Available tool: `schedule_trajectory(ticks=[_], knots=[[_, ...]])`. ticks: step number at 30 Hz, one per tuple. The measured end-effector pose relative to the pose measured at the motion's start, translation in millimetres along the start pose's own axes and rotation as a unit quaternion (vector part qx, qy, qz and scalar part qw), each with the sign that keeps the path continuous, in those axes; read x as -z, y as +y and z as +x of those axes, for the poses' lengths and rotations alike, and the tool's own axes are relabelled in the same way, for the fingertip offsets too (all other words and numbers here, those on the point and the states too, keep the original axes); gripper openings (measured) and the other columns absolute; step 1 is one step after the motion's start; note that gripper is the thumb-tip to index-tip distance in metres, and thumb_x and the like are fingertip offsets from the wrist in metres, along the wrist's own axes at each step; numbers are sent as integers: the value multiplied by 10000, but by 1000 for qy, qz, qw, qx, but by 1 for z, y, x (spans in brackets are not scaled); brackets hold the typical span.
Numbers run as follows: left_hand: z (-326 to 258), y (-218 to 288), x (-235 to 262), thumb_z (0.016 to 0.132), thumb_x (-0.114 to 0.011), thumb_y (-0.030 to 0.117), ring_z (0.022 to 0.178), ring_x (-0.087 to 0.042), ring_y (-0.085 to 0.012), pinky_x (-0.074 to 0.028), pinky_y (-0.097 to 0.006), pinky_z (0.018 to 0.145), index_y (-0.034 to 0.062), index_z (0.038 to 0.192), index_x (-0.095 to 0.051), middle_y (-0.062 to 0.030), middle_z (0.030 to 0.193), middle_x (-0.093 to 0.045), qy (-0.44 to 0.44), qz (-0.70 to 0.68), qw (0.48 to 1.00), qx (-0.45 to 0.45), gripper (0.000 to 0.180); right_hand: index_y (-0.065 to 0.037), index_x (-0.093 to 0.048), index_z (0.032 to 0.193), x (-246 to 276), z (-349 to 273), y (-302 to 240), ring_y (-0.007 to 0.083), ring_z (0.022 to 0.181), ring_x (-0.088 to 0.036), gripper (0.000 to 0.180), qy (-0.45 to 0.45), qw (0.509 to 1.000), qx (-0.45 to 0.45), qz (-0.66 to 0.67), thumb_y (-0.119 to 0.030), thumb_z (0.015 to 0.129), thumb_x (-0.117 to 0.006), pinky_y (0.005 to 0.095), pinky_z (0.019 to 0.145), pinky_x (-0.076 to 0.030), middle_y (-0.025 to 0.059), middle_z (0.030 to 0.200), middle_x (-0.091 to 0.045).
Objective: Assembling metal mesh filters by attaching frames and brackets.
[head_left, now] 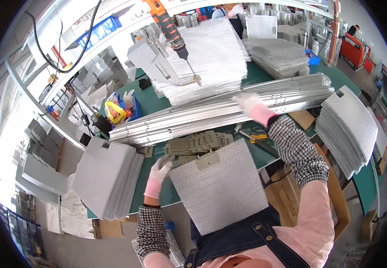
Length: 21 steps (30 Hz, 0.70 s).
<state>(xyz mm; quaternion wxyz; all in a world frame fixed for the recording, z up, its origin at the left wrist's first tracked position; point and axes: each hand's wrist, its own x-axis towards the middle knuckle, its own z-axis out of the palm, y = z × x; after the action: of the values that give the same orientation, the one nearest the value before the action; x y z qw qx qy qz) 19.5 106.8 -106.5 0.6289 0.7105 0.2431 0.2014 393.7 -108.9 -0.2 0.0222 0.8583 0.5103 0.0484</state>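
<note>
A silvery mesh panel [222, 190] leans against my front at the table's near edge, with a small grey-green plate [207, 161] at its upper edge. My left hand [158, 173], in a white and pink glove, is beside the panel's left corner. Its fingers are stretched toward a pile of grey-green plates [198, 144], and nothing shows in them. My right hand [253, 108], gloved the same way, reaches over a bundle of long aluminium profiles [180, 123]. Motion smears its fingers, so whether they grip a profile is unclear.
A hammer [258, 142] lies right of the plates. An orange power screwdriver [169, 29] hangs above the mesh stack [211, 58]. More panels stand at left [106, 178] and right [350, 129]. A blue bin [133, 107] sits at far left; people are in the background.
</note>
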Motion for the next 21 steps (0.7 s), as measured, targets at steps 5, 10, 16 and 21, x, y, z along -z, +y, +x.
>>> schedule_trajectory(ticks=[5,10,16,21], knots=[[-9,-44,-33,993,-590,338,1180,-575,-240,-443,-337,1015,-34,1417,-460,-157,1386,-545,169,-186,968,-16,579,-102,-578,1302,-67,7,101,338,1138,-610,418,85,994,-70,18,-83,887,-531,456,946,-497,160,1261,-611],[-13,-96,-24,1027,-524,278,1240,-545,-266,-421,-379,1071,-74,1377,-483,-177,1374,-549,207,-231,950,-20,498,-173,-600,1301,-41,16,88,339,1191,-571,469,4,994,-92,-63,-69,844,-598,461,951,-501,145,1278,-569],[-26,-73,-45,1005,-570,240,1152,-582,-225,-447,-335,1011,-73,1331,-536,-140,1272,-608,152,-294,943,13,453,-52,-596,1026,-63,19,138,361,1024,-634,267,89,983,-16,158,-20,762,-615,435,866,-483,224,1032,-652],[-36,-67,-50,970,-634,268,983,-591,-135,-467,-276,885,-69,1215,-604,-68,1109,-648,169,-246,954,-5,418,-43,-499,957,-44,3,106,232,687,-528,282,215,928,12,304,56,732,-638,307,691,-477,125,781,-544]])
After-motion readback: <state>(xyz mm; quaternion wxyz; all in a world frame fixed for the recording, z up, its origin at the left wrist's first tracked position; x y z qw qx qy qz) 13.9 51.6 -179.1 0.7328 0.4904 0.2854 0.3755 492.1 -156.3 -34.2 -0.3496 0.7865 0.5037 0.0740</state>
